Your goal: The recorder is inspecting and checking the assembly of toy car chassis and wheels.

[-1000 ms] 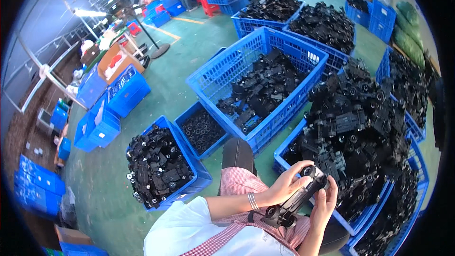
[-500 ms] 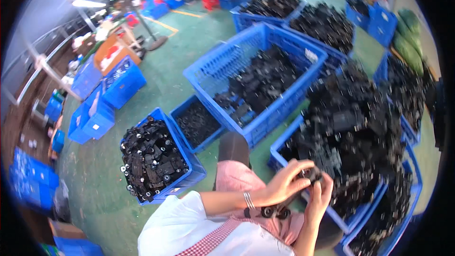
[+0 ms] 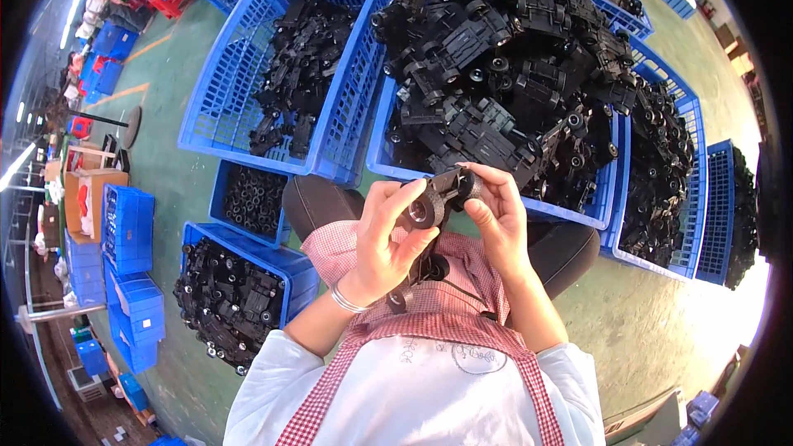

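Note:
Both hands hold a black toy car chassis (image 3: 448,185) above my lap, one hand at each end of an axle. The fingers and thumb of my left hand (image 3: 382,239) grip its left wheel (image 3: 424,210), a black tyre with a silvery hub. My right hand (image 3: 500,219) pinches around the right wheel (image 3: 470,185), partly hidden by the fingers. Below, over the checked apron (image 3: 475,260), show more black wheels (image 3: 434,267); whether they belong to the same chassis I cannot tell.
Ahead, a blue crate (image 3: 382,144) carries a high heap of black chassis (image 3: 487,128). Left of it stands a partly filled blue crate (image 3: 190,128). Nearer left are a small bin of loose tyres (image 3: 254,198) and a blue bin (image 3: 301,268) of wheeled chassis. Another filled crate (image 3: 698,198) is to the right.
My view has swung to the right. Both hands have come from beside the large heap to over my lap, and the wheeled chassis between them now shows clearly.

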`<state>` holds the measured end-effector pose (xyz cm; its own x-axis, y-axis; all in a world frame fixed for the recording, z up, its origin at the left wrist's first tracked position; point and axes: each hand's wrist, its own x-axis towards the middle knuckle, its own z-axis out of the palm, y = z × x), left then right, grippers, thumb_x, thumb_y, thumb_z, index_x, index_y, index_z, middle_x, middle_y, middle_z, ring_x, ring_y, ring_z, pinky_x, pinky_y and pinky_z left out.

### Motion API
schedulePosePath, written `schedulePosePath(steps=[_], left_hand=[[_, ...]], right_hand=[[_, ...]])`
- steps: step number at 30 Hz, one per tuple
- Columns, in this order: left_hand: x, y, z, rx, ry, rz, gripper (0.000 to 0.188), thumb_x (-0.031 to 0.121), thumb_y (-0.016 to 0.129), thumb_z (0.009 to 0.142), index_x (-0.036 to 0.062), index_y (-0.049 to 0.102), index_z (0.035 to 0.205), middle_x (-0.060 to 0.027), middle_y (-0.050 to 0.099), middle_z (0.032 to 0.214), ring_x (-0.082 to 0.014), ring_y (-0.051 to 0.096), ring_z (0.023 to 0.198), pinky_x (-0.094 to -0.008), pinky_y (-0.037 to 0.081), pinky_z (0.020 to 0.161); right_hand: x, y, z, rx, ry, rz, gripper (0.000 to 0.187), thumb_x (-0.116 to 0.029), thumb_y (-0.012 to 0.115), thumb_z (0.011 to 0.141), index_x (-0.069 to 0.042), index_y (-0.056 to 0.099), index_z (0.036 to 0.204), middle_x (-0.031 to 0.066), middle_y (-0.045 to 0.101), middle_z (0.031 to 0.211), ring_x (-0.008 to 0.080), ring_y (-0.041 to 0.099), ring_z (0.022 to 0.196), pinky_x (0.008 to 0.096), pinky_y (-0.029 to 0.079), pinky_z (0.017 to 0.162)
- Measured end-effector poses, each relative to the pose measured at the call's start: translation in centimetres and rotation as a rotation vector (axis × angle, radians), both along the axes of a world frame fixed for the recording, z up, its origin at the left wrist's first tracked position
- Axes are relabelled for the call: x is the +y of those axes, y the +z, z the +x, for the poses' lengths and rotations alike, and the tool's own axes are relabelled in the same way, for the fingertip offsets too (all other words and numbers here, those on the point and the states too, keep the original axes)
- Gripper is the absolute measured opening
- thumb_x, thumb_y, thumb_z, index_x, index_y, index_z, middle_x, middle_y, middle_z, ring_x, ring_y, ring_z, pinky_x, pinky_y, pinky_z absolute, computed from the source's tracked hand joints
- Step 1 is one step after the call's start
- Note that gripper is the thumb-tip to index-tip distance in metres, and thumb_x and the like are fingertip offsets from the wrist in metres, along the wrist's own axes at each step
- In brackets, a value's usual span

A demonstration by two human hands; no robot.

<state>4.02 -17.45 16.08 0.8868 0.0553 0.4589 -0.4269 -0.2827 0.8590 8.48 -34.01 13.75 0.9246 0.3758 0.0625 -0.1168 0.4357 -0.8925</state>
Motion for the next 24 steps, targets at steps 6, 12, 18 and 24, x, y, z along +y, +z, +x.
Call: schedulePosePath(steps=[6, 12, 18, 24], left_hand=[[0.1, -0.3, -0.6, 0.035, 0.011, -0.041, 0.050, 0.014, 0.068, 0.079, 0.0023, 0.047, 0.123, -0.0108, 0.048, 0.097, -0.0133, 0.051, 0.074, -0.0212, 0.043, 0.058], [0.2, -0.5, 0.2, 0.203, -0.008, -0.291, 0.052, 0.027, 0.057, 0.088, -0.0006, 0.038, 0.127, -0.0095, 0.045, 0.118, -0.0161, 0.047, 0.107, -0.0265, 0.037, 0.091], [0.3, -1.2, 0.8, 0.341, 0.006, -0.415, 0.047, 0.025, 0.055, 0.090, 0.0026, 0.037, 0.128, -0.0066, 0.048, 0.115, -0.0119, 0.051, 0.098, -0.0242, 0.040, 0.087], [-0.4, -1.3, -0.1, 0.172, 0.048, -0.155, 0.050, 0.018, 0.064, 0.084, 0.0012, 0.043, 0.125, -0.0052, 0.048, 0.099, -0.0079, 0.047, 0.076, -0.0192, 0.041, 0.063]], right_hand=[[0.4, -1.5, -0.6, -0.178, -0.116, -0.079, 0.039, -0.003, 0.061, 0.083, 0.001, 0.040, 0.116, 0.0105, 0.042, 0.118, 0.0183, 0.050, 0.108, 0.0304, 0.040, 0.095], [0.2, -0.4, -0.3, -0.069, -0.108, -0.119, 0.044, -0.009, 0.064, 0.082, 0.002, 0.040, 0.117, 0.0109, 0.042, 0.116, 0.0161, 0.054, 0.099, 0.0272, 0.042, 0.089], [0.6, -0.1, -0.4, -0.076, -0.256, -0.439, 0.040, -0.009, 0.066, 0.080, 0.001, 0.047, 0.114, 0.0099, 0.055, 0.101, 0.0160, 0.059, 0.086, 0.0261, 0.048, 0.077], [1.0, -0.4, 0.2, 0.044, -0.233, -0.378, 0.045, -0.005, 0.070, 0.075, 0.002, 0.048, 0.113, 0.0100, 0.058, 0.096, 0.0150, 0.061, 0.082, 0.0264, 0.049, 0.076]])
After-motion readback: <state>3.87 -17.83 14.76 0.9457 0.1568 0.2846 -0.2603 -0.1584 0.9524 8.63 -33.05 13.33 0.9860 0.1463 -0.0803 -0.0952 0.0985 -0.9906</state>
